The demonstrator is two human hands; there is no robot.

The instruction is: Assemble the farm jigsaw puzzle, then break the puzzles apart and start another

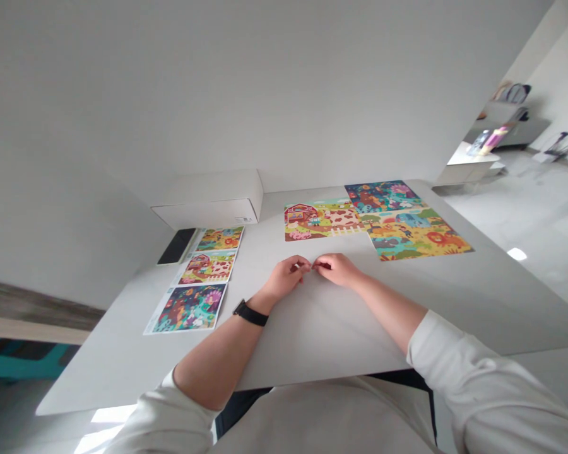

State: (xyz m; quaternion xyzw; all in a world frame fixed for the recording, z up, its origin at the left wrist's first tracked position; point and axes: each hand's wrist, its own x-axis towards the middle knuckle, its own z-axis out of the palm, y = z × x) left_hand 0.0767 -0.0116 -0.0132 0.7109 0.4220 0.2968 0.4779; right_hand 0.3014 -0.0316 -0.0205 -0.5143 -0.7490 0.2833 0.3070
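My left hand [289, 277], with a black watch [252, 313] on its wrist, is closed, thumb and fingers pinched. Close beside it, my right hand [336, 268] is closed in a pinch too, its fingertips almost meeting the left ones. Whatever lies between the fingertips is too small to name. Just beyond both hands lies a farm picture [319, 221] with a red barn and a spotted cow. To its right are a yellow safari picture [416, 234] and a dark blue forest picture [383, 196], lying edge to edge with it.
Three smaller printed sheets, a safari one [220, 239], a farm one [208, 267] and a forest one [189, 308], lie in a column at left. A dark phone-like slab [177, 246] sits beside them. A white box [208, 197] stands against the wall on the white table [312, 334].
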